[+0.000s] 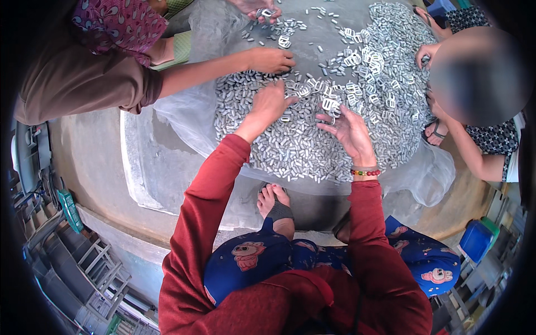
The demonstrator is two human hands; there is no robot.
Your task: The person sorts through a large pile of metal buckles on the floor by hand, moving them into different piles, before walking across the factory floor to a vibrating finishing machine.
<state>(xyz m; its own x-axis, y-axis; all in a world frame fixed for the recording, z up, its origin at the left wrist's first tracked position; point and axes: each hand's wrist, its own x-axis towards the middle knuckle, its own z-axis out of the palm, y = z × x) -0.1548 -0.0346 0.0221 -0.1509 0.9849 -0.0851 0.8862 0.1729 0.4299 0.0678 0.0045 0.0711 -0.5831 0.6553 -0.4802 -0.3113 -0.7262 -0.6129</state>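
A broad pile of small grey metal cylinders (301, 151) covers the sheet, with pale slotted frame pieces like strap buckles (370, 60) scattered among them. My left hand (268, 105) is over the left part of the pile, back upward. Its thumb stands apart from the fingers, whose tips are partly hidden, and I see nothing held. My right hand (353, 133) is turned palm inward above the middle of the pile. Several of the slotted buckles (330, 105) are bunched at its fingertips and thumb.
At the left, another person's hand (272, 60) reaches to the pile near mine; a further hand (262, 10) holds a buckle at the top. More hands (427, 56) work at the right edge. A translucent plastic sheet (195, 131) lies under the cylinders. My foot (273, 201) is close in front.
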